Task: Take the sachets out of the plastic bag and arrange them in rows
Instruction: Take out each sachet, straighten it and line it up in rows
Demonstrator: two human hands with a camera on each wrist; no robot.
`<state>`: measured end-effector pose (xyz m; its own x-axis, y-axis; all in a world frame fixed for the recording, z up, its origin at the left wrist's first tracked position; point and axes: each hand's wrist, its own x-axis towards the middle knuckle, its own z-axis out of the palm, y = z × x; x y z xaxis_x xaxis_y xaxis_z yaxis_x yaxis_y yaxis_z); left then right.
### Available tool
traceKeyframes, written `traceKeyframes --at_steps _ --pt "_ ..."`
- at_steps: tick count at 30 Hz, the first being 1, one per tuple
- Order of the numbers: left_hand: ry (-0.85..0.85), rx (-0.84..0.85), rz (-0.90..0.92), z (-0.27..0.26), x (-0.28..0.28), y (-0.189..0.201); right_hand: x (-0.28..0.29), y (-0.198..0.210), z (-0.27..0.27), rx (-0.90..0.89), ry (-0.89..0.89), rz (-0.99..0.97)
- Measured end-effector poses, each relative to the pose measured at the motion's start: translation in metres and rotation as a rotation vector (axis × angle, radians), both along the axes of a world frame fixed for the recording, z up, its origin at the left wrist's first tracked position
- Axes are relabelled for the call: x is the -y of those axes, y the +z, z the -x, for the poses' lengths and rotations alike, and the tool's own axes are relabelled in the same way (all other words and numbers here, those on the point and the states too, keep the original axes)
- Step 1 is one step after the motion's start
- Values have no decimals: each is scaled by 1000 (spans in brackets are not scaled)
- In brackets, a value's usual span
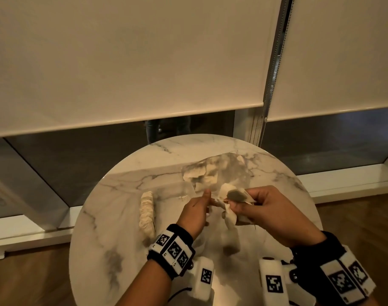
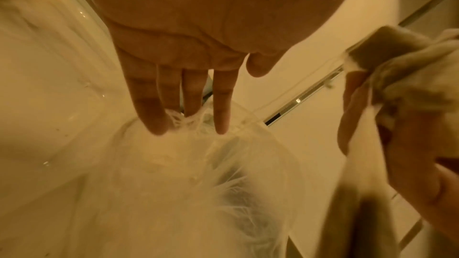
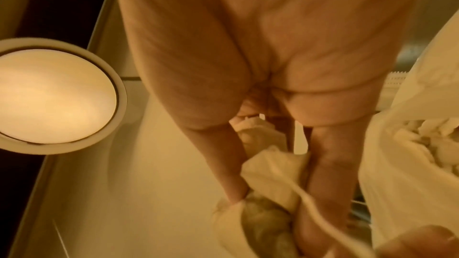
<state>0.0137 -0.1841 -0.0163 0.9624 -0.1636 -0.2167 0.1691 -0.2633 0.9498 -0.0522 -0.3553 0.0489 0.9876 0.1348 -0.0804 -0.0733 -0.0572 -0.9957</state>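
My right hand is raised over the round marble table and grips a bunch of pale sachets, one showing dark contents. From the wrist, thumb and fingers are curled round the sachets. The left hand is close beside it. Its straight fingers reach into a tangle of thin strings at the mouth of the clear plastic bag. That bag lies behind both hands with sachets inside. At the left, a row of sachets lies on the table.
Roller blinds hang behind the table, with a bead chain at the right. The table's edge curves close around both hands, with wooden floor below. The right wrist view shows a round white-rimmed surface at the left.
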Motion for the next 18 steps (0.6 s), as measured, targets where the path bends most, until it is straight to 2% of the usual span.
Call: traceKeyframes --at_steps 4,8,10,15,18 --pt "160 126 127 7 -10 3 -2 18 3 65 22 -123" --pt "222 143 269 15 -21 3 -8 26 1 115 64 -162" --pt "194 34 433 18 -24 4 -13 27 -1 127 84 -177" --pt "55 -415 837 33 -19 15 -33 24 -7 121 141 -284" --pt "-2 -569 1034 45 -16 21 -45 15 -10 167 114 -147"
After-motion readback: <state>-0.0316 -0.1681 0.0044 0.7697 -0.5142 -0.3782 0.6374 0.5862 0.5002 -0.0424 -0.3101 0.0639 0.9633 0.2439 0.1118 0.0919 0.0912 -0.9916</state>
